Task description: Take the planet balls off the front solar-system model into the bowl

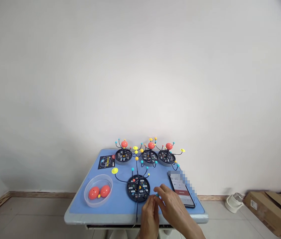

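Feed notes: my right hand (171, 206) appears to pinch a small blue ball (157, 195) just beyond the left hand (150, 214), whose own grip I cannot tell. Left-forward of both, nearest the left: black base (133, 195), one curved rod (144, 191) slanting handward.

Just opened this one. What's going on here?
A person's left hand and right hand meet around a small blue ball beside the front solar-system model; which fingers grip it is unclear. That model has no large red ball on top. Two large red balls lie in the clear tub. Three models topped with red balls stand behind.
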{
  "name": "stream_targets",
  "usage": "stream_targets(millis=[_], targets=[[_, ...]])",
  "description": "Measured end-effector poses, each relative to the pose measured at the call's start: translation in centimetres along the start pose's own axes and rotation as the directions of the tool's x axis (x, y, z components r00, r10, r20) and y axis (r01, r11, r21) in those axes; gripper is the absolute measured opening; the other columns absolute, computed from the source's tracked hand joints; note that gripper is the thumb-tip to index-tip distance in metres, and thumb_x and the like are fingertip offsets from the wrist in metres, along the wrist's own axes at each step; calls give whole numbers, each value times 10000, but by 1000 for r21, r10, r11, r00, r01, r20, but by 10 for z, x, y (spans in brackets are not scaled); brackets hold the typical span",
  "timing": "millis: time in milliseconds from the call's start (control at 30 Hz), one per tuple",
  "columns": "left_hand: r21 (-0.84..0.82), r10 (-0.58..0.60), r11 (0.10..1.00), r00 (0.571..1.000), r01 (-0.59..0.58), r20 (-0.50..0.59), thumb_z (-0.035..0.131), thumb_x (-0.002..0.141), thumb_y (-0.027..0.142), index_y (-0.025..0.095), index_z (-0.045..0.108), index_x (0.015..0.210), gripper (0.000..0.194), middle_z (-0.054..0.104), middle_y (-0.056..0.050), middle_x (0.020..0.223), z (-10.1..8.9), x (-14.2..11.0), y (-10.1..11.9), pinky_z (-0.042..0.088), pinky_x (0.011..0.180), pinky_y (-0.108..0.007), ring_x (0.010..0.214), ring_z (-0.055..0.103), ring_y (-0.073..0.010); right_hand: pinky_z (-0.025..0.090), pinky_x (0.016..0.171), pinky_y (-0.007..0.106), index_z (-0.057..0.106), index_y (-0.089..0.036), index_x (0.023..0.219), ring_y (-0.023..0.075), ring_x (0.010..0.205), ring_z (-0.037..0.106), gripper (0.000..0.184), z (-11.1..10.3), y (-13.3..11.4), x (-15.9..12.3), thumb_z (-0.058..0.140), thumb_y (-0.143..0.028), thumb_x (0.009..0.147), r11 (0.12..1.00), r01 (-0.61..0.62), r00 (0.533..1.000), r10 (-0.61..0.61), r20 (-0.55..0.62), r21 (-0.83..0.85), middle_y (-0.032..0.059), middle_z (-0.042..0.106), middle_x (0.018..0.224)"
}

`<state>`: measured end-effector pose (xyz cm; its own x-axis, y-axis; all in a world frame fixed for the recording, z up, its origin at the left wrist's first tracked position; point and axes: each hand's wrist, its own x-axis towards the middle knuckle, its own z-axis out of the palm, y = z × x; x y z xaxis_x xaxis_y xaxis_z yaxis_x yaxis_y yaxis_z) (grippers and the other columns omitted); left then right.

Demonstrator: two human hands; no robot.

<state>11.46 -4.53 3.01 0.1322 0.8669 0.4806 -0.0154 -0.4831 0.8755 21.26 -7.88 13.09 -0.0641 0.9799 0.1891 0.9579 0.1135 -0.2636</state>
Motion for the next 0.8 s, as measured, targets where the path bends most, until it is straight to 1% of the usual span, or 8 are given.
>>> stream_targets(millis=[67,133,367,467,533,633,700,800], targets=[[53,19,998,997,-23,75,385,979,422,182,661,818,399,682,-69,766,-1,1,3,522,620,-284,652,621,-169,325,626,282,629,-181,901,184,743,608,262,2,2,2,381,-106,940,998,-44,999,45,28,-40,65,636,881],[88,25,995,994,-34,103,342,992,413,181,643,827,414,667,-67,761,-2,1,5,506,596,-276,635,601,-162,301,608,280,622,-180,845,170,714,601,282,4,5,3,377,-64,922,998,-47,998,49,41,-45,53,629,848],[100,29,994,998,-34,52,347,995,423,182,629,802,418,644,-55,720,2,0,3,480,569,-267,599,569,-153,302,619,274,625,-183,909,165,726,564,300,4,8,3,421,8,800,1000,13,999,-13,40,7,43,598,890],[56,22,998,999,-23,23,378,984,457,180,641,798,425,647,-56,716,3,-1,2,482,563,-265,598,578,-158,326,642,272,623,-182,913,169,759,568,307,0,5,2,410,8,799,1000,18,998,-19,63,14,51,596,914],[41,7,999,1000,-7,11,388,978,473,180,649,812,426,650,-58,726,3,-1,1,495,586,-270,616,594,-163,335,657,276,624,-185,916,169,772,577,297,-4,3,2,391,-17,840,1000,19,998,-20,62,21,54,601,920],[55,3,998,1000,-3,16,377,975,488,186,653,817,439,645,-53,707,2,-1,0,504,593,-282,601,593,-167,327,642,278,624,-189,893,164,745,574,291,-7,-1,3,378,-36,866,1000,3,998,-3,65,8,48,604,889],[75,3,997,1000,-6,28,358,981,478,190,654,815,445,642,-51,701,3,-2,-1,497,569,-280,586,582,-166,319,619,276,617,-183,853,166,724,559,294,-7,-2,4,388,-1,821,1000,4,997,-2,73,-25,48,600,864],[108,2,994,999,-7,45,330,994,454,190,657,847,446,653,-54,728,3,-1,1,495,567,-279,592,577,-163,344,613,271,598,-180,822,173,720,549,297,-4,0,4,392,28,772,998,55,998,-54,39,-23,56,593,857]])
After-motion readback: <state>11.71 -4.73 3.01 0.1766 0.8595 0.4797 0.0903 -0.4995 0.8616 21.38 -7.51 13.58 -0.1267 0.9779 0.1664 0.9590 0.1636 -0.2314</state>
